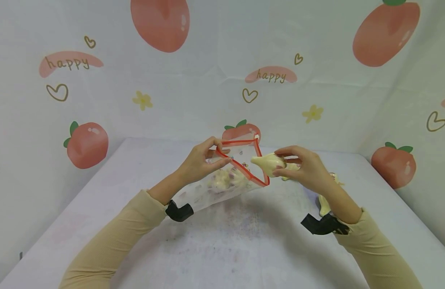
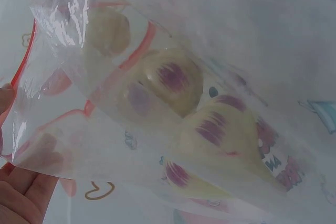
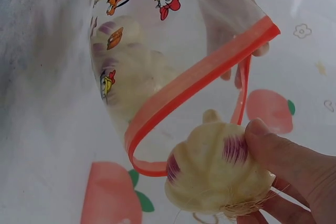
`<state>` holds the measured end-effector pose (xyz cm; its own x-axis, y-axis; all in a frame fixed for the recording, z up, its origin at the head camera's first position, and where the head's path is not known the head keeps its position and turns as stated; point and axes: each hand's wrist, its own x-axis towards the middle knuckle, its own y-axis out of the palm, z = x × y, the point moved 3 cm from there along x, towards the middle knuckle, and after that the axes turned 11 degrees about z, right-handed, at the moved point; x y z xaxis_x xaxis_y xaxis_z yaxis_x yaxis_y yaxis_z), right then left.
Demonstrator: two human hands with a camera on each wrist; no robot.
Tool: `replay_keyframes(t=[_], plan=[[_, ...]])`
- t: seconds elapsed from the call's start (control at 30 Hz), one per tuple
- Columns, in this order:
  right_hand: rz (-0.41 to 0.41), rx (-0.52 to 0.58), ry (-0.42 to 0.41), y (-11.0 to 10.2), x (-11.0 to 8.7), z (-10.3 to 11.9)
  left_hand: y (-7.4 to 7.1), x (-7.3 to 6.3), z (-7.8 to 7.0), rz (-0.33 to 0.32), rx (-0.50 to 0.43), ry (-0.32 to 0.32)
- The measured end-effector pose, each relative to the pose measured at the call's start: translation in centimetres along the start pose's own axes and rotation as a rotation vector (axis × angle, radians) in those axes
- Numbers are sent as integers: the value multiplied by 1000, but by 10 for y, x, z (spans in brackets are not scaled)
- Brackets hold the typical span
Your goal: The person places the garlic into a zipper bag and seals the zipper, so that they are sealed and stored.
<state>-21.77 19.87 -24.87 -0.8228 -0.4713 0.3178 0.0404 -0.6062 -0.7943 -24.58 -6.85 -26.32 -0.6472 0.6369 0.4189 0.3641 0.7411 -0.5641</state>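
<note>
A clear zip bag (image 1: 208, 195) with a red-edged mouth and cartoon prints hangs above the table, its mouth spread towards the right. My left hand (image 1: 197, 161) pinches the bag's rim at the left of the mouth. Several garlic bulbs (image 2: 220, 135), cream with purple streaks, lie inside, blurred by the plastic. My right hand (image 1: 305, 166) grips another garlic bulb (image 1: 269, 163) right at the bag's mouth, stem end pointing to the opening. In the right wrist view, the root hairs of this held bulb (image 3: 218, 166) face the camera, and the thumb presses its side.
Behind the right forearm, more garlic bulbs (image 1: 323, 204) lie on the table, partly hidden; one more bulb (image 1: 292, 171) shows behind the right fingers. The white table (image 1: 222, 249) has faint stains. A printed curtain (image 1: 208, 88) hangs behind it. Black straps (image 1: 321, 224) circle the wrists.
</note>
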Motion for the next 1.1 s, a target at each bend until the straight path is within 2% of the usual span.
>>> replay_keyframes(t=[0.27,0.57,0.97,1.1], plan=[[33,-6,-11,6,4,3,0,1,0,1,-8,37],[46,-11,-47,12,8,4,0,1,-2,-1,-5,32],[76,25,-55,21,14,5,2,1,-3,-4,-14,19],[80,25,-70,25,16,4,3,1,-3,-5,-24,34]])
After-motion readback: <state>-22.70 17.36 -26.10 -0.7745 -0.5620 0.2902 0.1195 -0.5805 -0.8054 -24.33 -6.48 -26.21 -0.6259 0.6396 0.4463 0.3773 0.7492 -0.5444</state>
